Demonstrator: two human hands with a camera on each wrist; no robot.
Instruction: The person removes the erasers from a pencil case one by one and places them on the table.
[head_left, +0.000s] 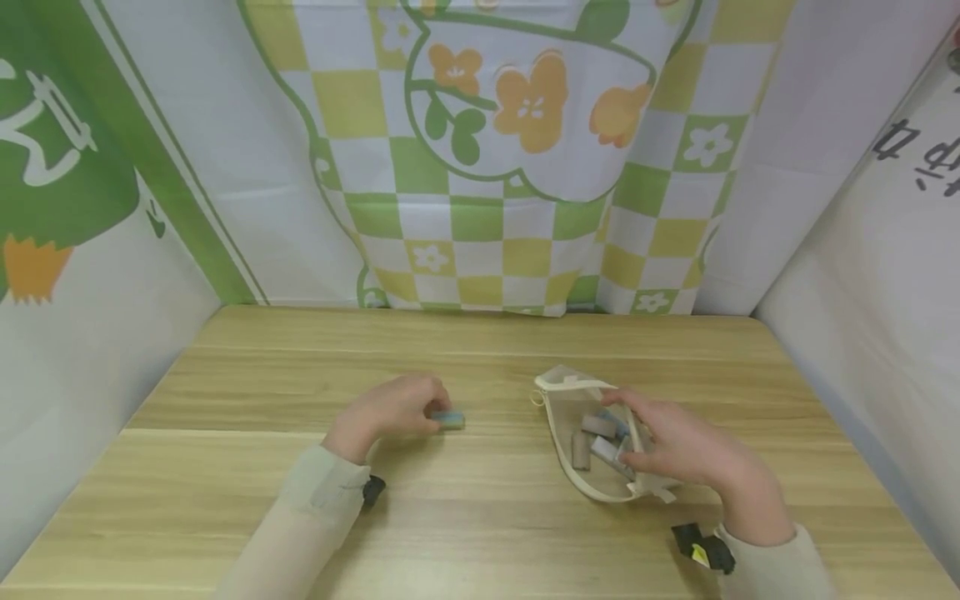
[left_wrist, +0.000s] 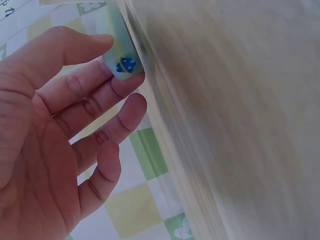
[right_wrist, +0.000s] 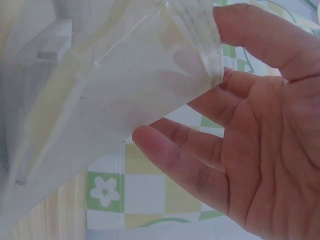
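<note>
Left of the middle of the table, my left hand (head_left: pixel 397 408) pinches one end of a small pale blue-green block (head_left: pixel 451 420) low over the wood. In the left wrist view, thumb and fingers grip that block (left_wrist: pixel 116 35), which bears a dark blue printed figure; the ring and little fingers are loosely bent. To the right, my right hand (head_left: pixel 686 440) holds the edge of a see-through zip pouch (head_left: pixel 558 433) with a cream border. Several grey, white and bluish blocks (head_left: pixel 598 426) lie inside the pouch. The right wrist view has the pouch's edge (right_wrist: pixel 214 60) between thumb and fingers.
The wood-grain table (head_left: pixel 480 533) runs back to a checked, flower-printed curtain (head_left: pixel 480 225). Printed white cloth hangs along the left and right sides. A ring-shaped zip pull (head_left: pixel 537 398) sits at the pouch's left corner. Each wrist wears a black device.
</note>
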